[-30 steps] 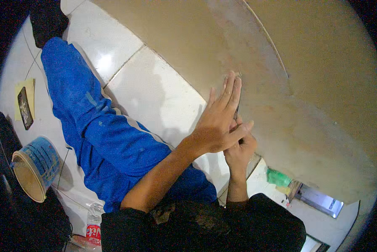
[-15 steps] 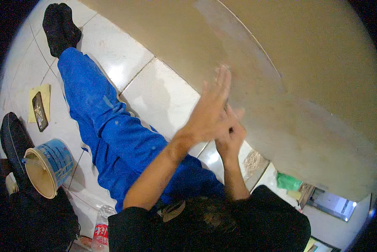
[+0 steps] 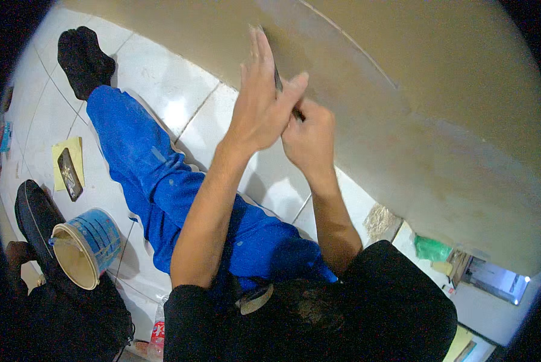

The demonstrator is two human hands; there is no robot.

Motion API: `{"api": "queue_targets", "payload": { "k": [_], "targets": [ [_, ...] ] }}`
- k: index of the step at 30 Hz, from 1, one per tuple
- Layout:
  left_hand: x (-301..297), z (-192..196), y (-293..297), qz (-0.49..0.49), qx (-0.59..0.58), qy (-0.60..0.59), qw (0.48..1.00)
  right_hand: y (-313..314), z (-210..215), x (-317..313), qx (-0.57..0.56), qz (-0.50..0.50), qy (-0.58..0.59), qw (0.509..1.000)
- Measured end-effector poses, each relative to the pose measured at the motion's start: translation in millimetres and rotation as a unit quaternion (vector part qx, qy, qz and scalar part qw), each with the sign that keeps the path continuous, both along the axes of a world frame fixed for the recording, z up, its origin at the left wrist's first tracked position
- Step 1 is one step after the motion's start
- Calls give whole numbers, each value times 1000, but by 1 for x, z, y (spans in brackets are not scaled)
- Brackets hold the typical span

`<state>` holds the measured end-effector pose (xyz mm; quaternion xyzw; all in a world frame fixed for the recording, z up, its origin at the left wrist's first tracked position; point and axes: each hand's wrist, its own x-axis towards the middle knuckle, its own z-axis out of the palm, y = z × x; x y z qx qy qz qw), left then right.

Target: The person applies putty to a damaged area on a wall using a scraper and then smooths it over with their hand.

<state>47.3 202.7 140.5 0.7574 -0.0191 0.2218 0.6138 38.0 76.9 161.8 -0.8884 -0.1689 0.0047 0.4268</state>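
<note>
My left hand (image 3: pixel 259 99) is raised in front of the wall, fingers stretched out flat with the thumb spread to the right. Along its palm and fingers lies a thin, dark, flat-bladed tool (image 3: pixel 277 77), seen nearly edge-on. The tool's dark lower end (image 3: pixel 298 114) sits in my right hand (image 3: pixel 312 136), which is closed around it just right of and below my left palm. Most of the blade is hidden behind my left hand, so I cannot tell its exact kind.
The brownish wall (image 3: pixel 403 151) runs along the right. My legs in blue trousers (image 3: pixel 162 175) stretch over white tiles (image 3: pixel 168 90). At left are a tilted bucket (image 3: pixel 104 238), a phone (image 3: pixel 70 175) on yellow paper, a bottle (image 3: pixel 157 338) and a dark-clothed person (image 3: pixel 65 320). Green plastic (image 3: pixel 432 248) lies right.
Both hands have moved up and to the left, farther from my body. The dark tool between them shows more clearly now. The whole view has shifted slightly.
</note>
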Motion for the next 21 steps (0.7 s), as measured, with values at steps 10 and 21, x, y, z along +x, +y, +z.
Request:
{"api": "queue_targets", "payload": {
  "k": [10,21],
  "targets": [
    [-50,6,-80,-131,95,52,985,-84,-12,-74,26,-117,8,993],
    [2,1,42,-34,47,16,998,46,-17,-4,53,-15,-18,998]
  ]
}}
